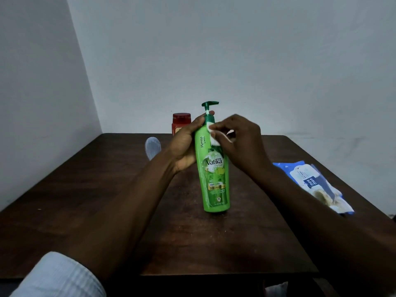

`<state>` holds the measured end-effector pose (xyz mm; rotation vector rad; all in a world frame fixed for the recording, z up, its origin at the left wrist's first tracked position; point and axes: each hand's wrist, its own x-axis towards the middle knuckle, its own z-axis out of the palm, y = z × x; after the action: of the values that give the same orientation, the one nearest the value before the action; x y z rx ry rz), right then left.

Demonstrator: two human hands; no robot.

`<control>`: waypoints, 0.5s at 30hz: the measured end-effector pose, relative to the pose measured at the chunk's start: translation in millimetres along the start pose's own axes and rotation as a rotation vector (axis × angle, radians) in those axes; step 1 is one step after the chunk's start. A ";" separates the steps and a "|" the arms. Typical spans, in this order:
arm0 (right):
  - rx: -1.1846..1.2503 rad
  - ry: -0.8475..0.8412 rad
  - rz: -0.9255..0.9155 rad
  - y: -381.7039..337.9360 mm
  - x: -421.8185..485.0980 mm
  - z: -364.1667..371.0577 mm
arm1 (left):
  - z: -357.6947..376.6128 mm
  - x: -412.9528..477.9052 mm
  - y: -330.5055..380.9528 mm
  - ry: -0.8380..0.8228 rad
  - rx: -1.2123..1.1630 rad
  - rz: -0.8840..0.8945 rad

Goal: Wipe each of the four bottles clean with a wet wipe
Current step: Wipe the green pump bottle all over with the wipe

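The green pump bottle [215, 168] sits at the centre of the frame. Its long axis runs almost straight up and down, with the pump head at the top leaning a touch to the left. Its base is low over the dark table [107, 189]; we cannot tell whether it rests on the wood or hangs just above it.

The left hand [186, 146] is wrapped round the bottle's upper half from the left, with one fingertip showing past the neck. The right hand [240, 138] comes in from the right, its fingers pinching a small bunched wet wipe [213, 136] against the shoulder just below the collar. Both hands meet at the top of the bottle, so neither is nearer than the other. Everything below the label lies under them, toward the bottom of the frame.

We judge that the wipe has the whole length of the body left to travel, and that the stroke should follow the axis downward while the left hand steadies or turns the bottle.

Behind the left hand, toward the wall, stands a red-capped bottle [181, 123], and a clear bottle [152, 146] is partly hidden by the left wrist. We see no fourth bottle.

At the right edge of the table lies the blue wipes pack [310, 181], well apart from the hands. A pale sleeve [57, 275] fills the lower left corner.
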<state>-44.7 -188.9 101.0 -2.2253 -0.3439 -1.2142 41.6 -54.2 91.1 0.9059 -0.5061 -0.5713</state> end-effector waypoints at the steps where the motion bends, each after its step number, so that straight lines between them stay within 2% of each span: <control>1: 0.005 0.002 0.010 -0.9 7.8 -0.5 | 1.1 0.0 0.0 -0.001 0.001 -0.001; 7: -0.006 -0.046 0.028 0.1 24.5 0.1 | 5.5 4.5 -0.8 0.027 0.005 -0.005; 15: -0.041 -0.053 -0.065 2.9 14.2 -3.2 | 4.6 9.8 -7.5 -0.035 -0.082 0.047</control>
<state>-37.7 -193.8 113.1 -2.3011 -0.4188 -1.2075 44.1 -66.8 88.9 0.8050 -0.5302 -0.5617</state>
